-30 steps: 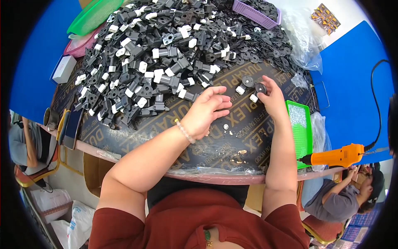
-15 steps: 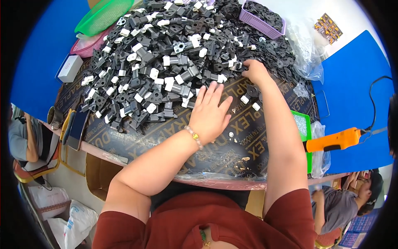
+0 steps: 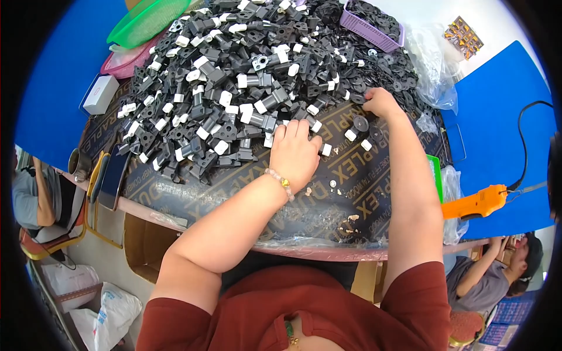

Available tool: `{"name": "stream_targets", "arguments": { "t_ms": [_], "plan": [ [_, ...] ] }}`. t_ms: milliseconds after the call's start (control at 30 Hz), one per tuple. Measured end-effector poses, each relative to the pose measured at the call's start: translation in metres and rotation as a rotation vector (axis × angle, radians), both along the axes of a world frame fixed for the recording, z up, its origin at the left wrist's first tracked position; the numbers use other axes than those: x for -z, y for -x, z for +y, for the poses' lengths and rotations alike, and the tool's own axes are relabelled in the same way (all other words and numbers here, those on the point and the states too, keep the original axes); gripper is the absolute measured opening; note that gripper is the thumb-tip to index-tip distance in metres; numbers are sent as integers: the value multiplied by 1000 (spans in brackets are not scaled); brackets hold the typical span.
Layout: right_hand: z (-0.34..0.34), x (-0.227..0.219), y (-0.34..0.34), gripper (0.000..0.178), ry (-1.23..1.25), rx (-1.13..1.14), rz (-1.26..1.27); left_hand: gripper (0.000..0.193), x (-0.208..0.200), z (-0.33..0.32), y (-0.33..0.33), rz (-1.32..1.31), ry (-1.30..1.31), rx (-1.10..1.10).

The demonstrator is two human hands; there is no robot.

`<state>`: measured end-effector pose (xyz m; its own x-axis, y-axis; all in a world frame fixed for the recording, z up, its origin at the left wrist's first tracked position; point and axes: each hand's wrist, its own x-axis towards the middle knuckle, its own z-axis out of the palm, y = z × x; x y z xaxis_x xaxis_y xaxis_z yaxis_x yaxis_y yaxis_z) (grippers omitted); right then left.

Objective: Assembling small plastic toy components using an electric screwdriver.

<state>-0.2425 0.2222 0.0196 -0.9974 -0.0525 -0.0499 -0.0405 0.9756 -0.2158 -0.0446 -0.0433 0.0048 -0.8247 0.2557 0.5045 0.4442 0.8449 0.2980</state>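
A big heap of black plastic parts with white caps covers the far half of the table. My left hand lies at its near edge, fingers bent down together over the parts; what is under them is hidden. A loose white-capped part sits just right of its thumb. My right hand is at the heap's right edge, where flat black discs lie. Its fingertips are closed together by the dark pieces; what they grip is unclear. Between the hands lie a round black disc and small white-capped pieces.
A purple basket of black parts, a green basket and a white box stand around the heap. At right are a green tray, partly behind my forearm, an orange corded tool and clear plastic bags. Other people sit at both sides.
My left hand's outstretched fingers have bent down onto the parts, and a white-capped part now shows beside the thumb. My right hand has shifted slightly right. The view has shifted a little.
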Motion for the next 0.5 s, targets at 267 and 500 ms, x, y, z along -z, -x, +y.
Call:
{"name": "stream_targets", "arguments": {
  "t_ms": [267, 500],
  "plan": [
    [82, 14, -24, 30, -555, 73, -37, 23, -11, 2, -1, -77, -137, 117],
    [43, 5, -132, 38, -350, 113, -50, 21, -6, 4, 3, -577, -1047, 276]
  ]
}}
